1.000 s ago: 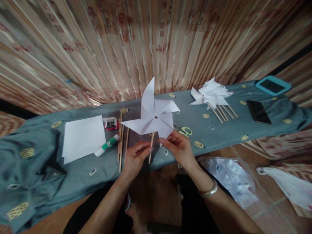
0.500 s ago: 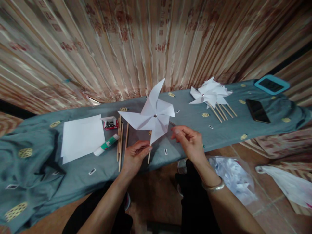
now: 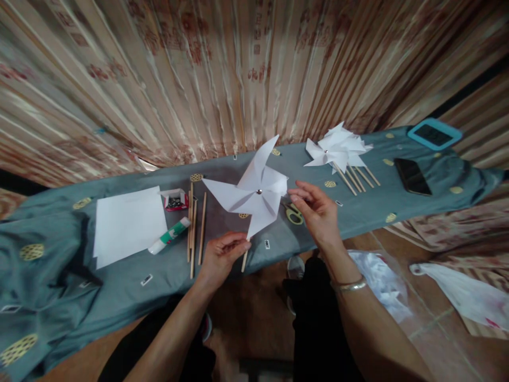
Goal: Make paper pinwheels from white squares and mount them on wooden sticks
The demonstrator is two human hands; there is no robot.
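A white paper pinwheel [image 3: 267, 199] with a shiny pin at its centre stands tilted in front of me. My left hand [image 3: 223, 255] is closed around its wooden stick [image 3: 245, 261], just below the lowest blade. Beside the right-hand blade, my right hand [image 3: 314, 208] is raised with its fingers curved and apart, and nothing shows in it. Scissors [image 3: 294, 215] with yellowish handles lie on the cloth just behind that hand, partly covered by the pinwheel and fingers.
Left of the pinwheel are loose wooden sticks [image 3: 202, 228], a glue stick [image 3: 169, 236], a small box of pins [image 3: 175, 201] and white paper sheets [image 3: 129, 225]. Several finished pinwheels [image 3: 338, 148], a phone [image 3: 412, 176] and a blue-framed device [image 3: 435, 134] lie to the right on the cloth-covered table [image 3: 226, 175].
My right hand has lifted and moved right to the blade's edge, and its fingers have spread, uncovering the scissors' handles. My left hand still grips the stick; the view has shifted slightly.
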